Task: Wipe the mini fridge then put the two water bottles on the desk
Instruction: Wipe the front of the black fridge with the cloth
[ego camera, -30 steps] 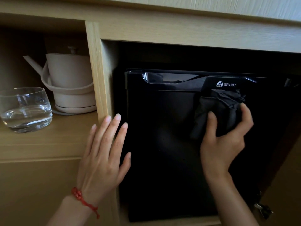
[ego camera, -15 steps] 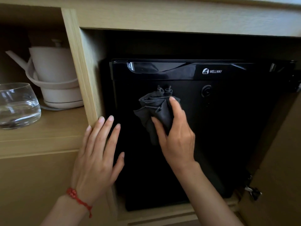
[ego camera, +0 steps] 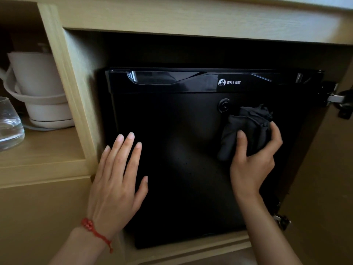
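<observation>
The right hand (ego camera: 254, 163) is closed around a bunched dark cloth (ego camera: 246, 131) and pushes it flat on the front of the black fridge (ego camera: 181, 169). It looks like the wiping part of the job, and it is likely only partly done. Just up and to the left of the cloth is a small round lock (ego camera: 224, 105) on the door.

The left hand (ego camera: 116, 180) is open, fingers spread, with nothing in it. It lies on the left edge of the fridge door, right by the wooden cupboard wall (ego camera: 76, 104) — probably to keep the door shut and steady while the other hand rubs.

Farther left of the left hand, on a shelf, sit a white kettle (ego camera: 38, 87) and a glass (ego camera: 9, 127) with water in it.

The two water bottles are not in sight — maybe they are inside the fridge, but that cannot be told with the door closed.
</observation>
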{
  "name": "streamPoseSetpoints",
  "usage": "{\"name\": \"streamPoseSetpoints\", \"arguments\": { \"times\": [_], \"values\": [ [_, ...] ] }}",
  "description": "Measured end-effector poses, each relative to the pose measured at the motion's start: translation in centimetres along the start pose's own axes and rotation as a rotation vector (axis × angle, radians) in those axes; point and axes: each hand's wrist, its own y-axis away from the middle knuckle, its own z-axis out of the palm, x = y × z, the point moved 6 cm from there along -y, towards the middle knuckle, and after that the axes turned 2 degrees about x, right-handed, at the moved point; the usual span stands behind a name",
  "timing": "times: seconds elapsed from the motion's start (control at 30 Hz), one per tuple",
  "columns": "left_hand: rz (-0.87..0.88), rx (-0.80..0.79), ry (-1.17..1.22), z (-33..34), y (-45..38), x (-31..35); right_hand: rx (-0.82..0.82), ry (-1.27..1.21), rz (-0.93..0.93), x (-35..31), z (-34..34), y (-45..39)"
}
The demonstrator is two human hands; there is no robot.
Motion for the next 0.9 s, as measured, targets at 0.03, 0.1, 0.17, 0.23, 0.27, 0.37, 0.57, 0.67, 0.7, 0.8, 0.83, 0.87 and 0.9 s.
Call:
{"name": "streamPoseSetpoints", "arguments": {
  "times": [0.03, 0.1, 0.17, 0.23, 0.27, 0.37, 0.57, 0.67, 0.7, 0.8, 0.83, 0.87, 0.9],
  "values": [
    [-0.001, -0.001, 0.004, 0.2, -0.1, 0.2, 0.008, -0.012, -0.005, -0.2, 0.1, 0.3],
    [0.000, -0.005, 0.019, 0.6, -0.3, 0.8, -0.020, -0.035, -0.032, -0.6, 0.5, 0.8],
    [-0.004, -0.010, 0.030, 1.1, -0.6, 1.4, -0.106, -0.037, -0.082, -0.8, 0.9, 0.8],
    [-0.015, -0.012, 0.029, 1.5, -0.8, 1.9, -0.183, 0.011, -0.162, -0.8, 0.8, 0.0],
    [-0.023, -0.013, 0.026, 1.8, -0.9, 2.1, -0.200, 0.050, -0.207, -0.6, 0.6, -0.7],
    [-0.044, -0.013, 0.013, 2.3, -0.9, 2.3, -0.188, 0.084, -0.231, 0.7, -0.5, -2.7],
    [-0.045, -0.010, -0.063, 3.0, -0.8, 2.5, -0.016, -0.003, 0.023, 4.2, -3.0, -4.9],
    [-0.040, -0.007, -0.087, 3.1, -0.8, 2.6, 0.042, -0.061, 0.079, 3.4, -2.3, -4.2],
    [-0.037, -0.004, -0.092, 3.2, -0.7, 2.6, 0.049, -0.082, 0.082, 2.9, -1.8, -4.0],
    [-0.033, 0.011, -0.096, 3.3, -0.7, 2.7, 0.002, -0.108, -0.003, 0.6, -0.4, -3.6],
    [-0.031, 0.015, -0.095, 3.3, -0.8, 2.8, -0.037, -0.110, -0.047, -0.2, 0.1, -3.6],
    [-0.030, 0.019, -0.095, 3.3, -0.8, 2.8, -0.082, -0.100, -0.099, -0.9, 0.5, -3.6],
    [-0.030, 0.022, -0.094, 3.3, -0.8, 2.8, -0.124, -0.072, -0.156, -1.3, 0.8, -3.8]
  ]
}}
